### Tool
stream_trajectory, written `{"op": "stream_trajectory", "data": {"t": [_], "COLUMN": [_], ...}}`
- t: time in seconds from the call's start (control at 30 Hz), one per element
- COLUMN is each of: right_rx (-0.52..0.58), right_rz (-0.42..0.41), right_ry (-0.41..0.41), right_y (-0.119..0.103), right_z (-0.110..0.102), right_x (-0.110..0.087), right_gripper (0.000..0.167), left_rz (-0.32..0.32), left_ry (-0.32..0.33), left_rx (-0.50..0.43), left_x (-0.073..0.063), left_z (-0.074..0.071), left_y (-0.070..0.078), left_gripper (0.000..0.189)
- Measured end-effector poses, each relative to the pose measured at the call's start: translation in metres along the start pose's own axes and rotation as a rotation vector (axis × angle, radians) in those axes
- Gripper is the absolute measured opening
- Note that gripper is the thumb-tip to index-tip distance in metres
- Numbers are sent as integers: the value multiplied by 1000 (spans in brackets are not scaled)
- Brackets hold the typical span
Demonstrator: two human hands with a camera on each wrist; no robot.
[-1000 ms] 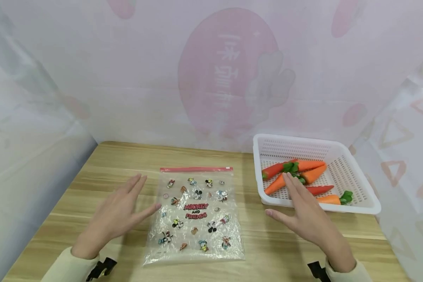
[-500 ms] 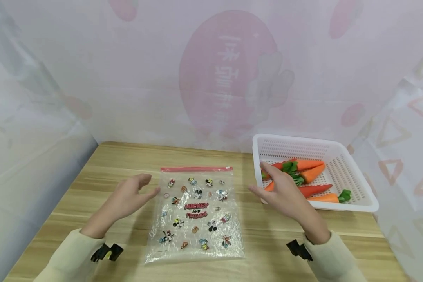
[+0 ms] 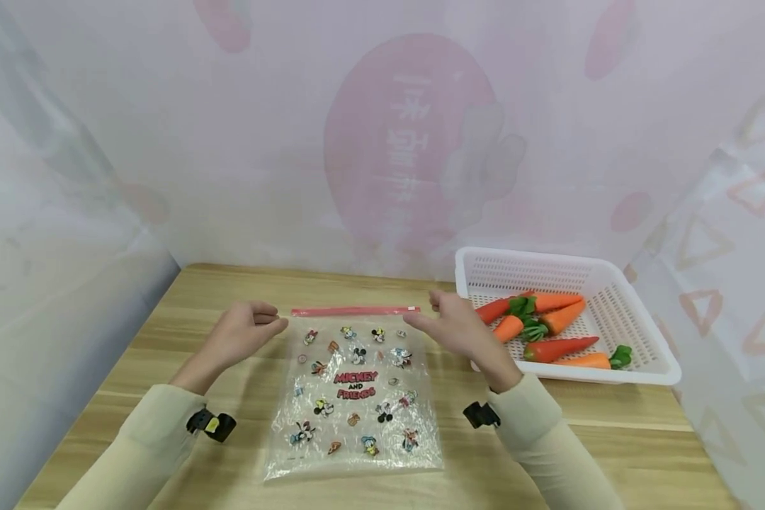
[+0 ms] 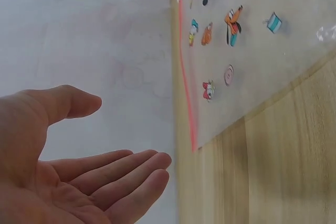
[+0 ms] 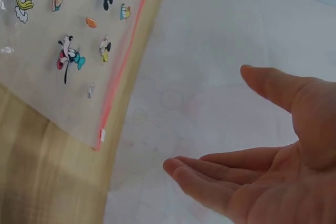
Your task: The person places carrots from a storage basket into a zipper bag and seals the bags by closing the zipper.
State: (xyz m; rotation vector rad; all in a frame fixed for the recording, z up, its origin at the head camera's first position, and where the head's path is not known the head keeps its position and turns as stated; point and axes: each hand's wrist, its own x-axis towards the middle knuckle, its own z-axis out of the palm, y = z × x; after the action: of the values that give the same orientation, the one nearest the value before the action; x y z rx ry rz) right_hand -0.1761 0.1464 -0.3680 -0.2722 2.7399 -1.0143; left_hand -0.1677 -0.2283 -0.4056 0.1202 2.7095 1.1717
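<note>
Both hands free, nothing gripped: left hand [image 3: 236, 336] just beside the upper left corner of the Mickey and Friends zip bag [image 3: 357, 432], right hand [image 3: 455, 329] by its upper right corner. Thumbs stand away from fingers; wrist views show a gap to the plastic on both sides. Bag lies flat on the wooden table [image 3: 229, 290], red zip strip [image 3: 350, 311] at the far edge, white slider [image 5: 102, 135] at its right end. Whether the zip is sealed: can't tell. White basket [image 3: 672, 372] with carrots [image 3: 564, 316] and red peppers [image 3: 554, 349] sits to the right.

My read: step is getting hold of the bag top. I'd come down evenly and pinch the stiff strip, not the thin film, which probably slips or creases. Keep right thumb clear of the slider.
</note>
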Motion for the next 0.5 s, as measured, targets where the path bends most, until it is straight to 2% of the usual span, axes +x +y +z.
{"op": "stream_trajectory", "data": {"t": [0.13, 0.2, 0.3, 0.37, 0.5], "right_rx": [-7, -5, -5, -3, -25], "right_rz": [83, 117, 164, 182, 222], "right_ry": [6, 12, 44, 73, 144], "right_y": [-1, 0, 1, 3, 10], "right_z": [15, 23, 32, 38, 46], "right_x": [14, 20, 27, 32, 40], "right_gripper": [55, 69, 76, 69, 30], "left_rz": [-35, -62, -118, -146, -177], "left_ry": [8, 8, 3, 0, -1], "left_rx": [2, -5, -50, -81, -125], "left_x": [10, 15, 23, 27, 33], "left_z": [1, 2, 3, 2, 2], "left_y": [-7, -12, -17, -20, -24], "left_gripper": [58, 56, 53, 52, 48]}}
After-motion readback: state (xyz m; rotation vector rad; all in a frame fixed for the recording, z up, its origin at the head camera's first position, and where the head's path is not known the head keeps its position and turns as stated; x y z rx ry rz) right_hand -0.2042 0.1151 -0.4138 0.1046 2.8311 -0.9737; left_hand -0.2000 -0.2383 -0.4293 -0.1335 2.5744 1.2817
